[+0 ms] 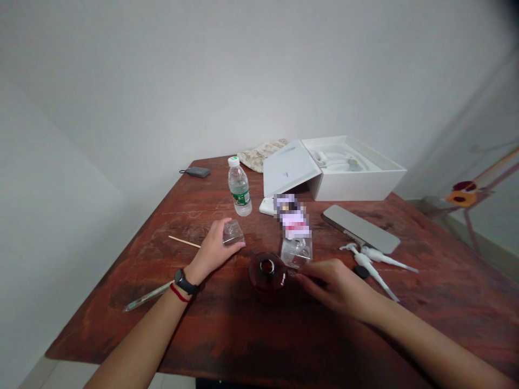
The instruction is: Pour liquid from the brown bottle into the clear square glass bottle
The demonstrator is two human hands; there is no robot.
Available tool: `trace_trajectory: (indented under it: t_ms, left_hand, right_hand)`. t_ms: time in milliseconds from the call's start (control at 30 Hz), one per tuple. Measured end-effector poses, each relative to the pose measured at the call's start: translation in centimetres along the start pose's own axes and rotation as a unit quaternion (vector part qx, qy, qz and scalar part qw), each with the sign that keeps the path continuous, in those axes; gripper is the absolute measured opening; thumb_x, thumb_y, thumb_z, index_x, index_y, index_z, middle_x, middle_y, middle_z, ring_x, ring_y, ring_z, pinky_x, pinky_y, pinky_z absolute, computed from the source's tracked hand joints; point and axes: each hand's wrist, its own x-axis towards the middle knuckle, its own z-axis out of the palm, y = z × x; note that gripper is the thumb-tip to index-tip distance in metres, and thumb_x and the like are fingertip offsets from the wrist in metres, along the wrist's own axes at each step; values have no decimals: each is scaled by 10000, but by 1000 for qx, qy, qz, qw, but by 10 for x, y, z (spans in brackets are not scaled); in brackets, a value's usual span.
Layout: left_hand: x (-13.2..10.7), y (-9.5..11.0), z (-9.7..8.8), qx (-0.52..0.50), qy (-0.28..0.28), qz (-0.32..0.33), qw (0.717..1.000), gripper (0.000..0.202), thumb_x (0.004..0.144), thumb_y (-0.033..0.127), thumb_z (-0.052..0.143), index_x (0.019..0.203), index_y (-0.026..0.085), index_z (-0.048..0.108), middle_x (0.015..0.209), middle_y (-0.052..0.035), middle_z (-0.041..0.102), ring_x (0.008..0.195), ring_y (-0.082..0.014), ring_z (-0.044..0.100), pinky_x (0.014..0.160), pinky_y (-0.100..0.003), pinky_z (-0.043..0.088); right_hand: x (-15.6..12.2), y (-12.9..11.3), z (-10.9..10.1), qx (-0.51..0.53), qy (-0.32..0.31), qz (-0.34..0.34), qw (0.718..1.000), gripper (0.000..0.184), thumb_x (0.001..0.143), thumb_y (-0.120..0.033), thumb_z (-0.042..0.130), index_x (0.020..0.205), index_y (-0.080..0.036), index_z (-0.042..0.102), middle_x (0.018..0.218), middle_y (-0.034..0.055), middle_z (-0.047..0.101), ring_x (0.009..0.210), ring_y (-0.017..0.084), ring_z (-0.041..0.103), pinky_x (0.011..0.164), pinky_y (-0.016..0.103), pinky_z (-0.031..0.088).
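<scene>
My left hand (214, 249) rests on the wooden table (227, 335), its fingers wrapped around a small clear plastic box (233, 232). A dark red round glass bottle (267, 273) with an open neck stands between my hands. My right hand (334, 286) lies just right of that bottle, fingers drawn together and pointing at its side; what they pinch, if anything, is too small to name. Behind the bottle stands a clear glass container (297, 252) with a blurred label above it.
A water bottle (239, 187) stands further back. An open white box (352, 170) with its lid (290, 168) sits at the back right. A grey flat device (360, 228), white pipettes (375, 265), a thin wooden stick (184, 241), a pen (148, 296) and a dark pouch (198, 172) lie around.
</scene>
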Motion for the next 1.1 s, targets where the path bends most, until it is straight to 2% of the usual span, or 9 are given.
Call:
trace_trajectory:
  t_ms: [567, 1100]
  left_hand:
    - [0, -2, 2, -3, 0, -2, 1000, 685, 876, 404, 868, 1440, 212, 529, 1402, -155, 640, 1333, -365, 657, 1182, -535, 514]
    - [0, -3, 1, -3, -4, -4, 1000, 679, 893, 413, 856, 1451, 223, 520, 1420, -156, 635, 1354, -369, 648, 1191, -560, 504]
  right_hand:
    - [2, -4, -2, -4, -9, -3, 1000, 435, 1113, -357, 461, 799, -177, 703, 672, 73, 717, 582, 176, 637, 581, 283, 357]
    - [2, -7, -3, -1, -15, -2, 1000, 454, 1113, -358, 462, 766, -177, 691, 684, 79, 723, 597, 177, 632, 593, 290, 368]
